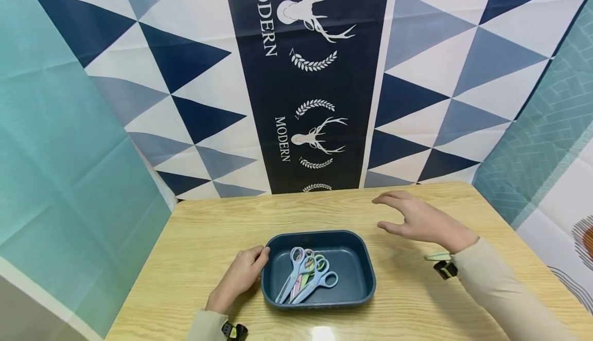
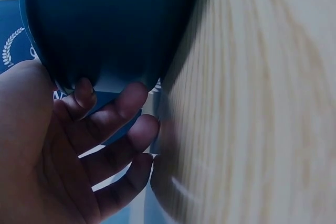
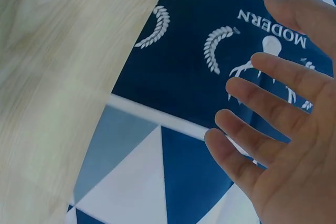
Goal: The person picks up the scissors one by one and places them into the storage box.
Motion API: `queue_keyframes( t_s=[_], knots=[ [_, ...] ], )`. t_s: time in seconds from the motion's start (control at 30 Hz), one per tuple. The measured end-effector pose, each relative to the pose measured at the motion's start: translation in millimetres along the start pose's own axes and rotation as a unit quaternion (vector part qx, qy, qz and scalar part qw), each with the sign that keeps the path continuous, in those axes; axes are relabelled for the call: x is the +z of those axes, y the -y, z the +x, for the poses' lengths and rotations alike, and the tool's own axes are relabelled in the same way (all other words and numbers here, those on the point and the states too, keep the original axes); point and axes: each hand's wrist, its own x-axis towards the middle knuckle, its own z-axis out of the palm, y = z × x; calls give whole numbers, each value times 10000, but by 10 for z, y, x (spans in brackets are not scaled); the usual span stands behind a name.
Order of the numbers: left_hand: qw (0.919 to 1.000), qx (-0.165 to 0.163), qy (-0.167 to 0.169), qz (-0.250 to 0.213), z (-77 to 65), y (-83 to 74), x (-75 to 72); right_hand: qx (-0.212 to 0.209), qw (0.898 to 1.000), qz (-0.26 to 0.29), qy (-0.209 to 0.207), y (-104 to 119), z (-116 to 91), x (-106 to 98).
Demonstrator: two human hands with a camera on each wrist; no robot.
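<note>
A dark blue rectangular tray [image 1: 352,279] lies on the table, shown in the head view. Inside, heaped toward its left side, are several pairs of scissors [image 1: 317,282]: light blue ones on top, pink and green parts showing beneath. My left hand [image 1: 241,273] holds the tray by its left side. The left wrist view has the thumb at the rim and the fingertips [image 2: 134,98] by the outer wall. Above the table, right of the tray and apart from it, my right hand [image 1: 419,218] is held with fingers spread and nothing in its grasp.
The wood-grain table [image 1: 213,228] meets a patterned cloth [image 1: 319,84] with triangles and deer heads at its back edge. A teal cloth [image 1: 74,140] hangs along the left side, another patterned cloth [image 1: 551,125] along the right.
</note>
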Motion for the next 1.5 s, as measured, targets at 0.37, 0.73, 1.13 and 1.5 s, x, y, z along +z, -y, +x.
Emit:
queue_keyframes(
  t_s=[0.37,0.73,1.13,1.5],
  knots=[
    [10000,29,1,-54,4,9,7,240,9994,72,-253,-343,-301,-35],
    [10000,57,-55,-15,-3,8,5,508,9969,206,-568,-608,-527,28],
    [10000,62,-25,-4,6,7,9,755,9946,222,-684,-900,-832,72],
    [10000,57,1,-35,5,15,5,975,9929,213,-640,-1109,-1056,96]
  ],
)
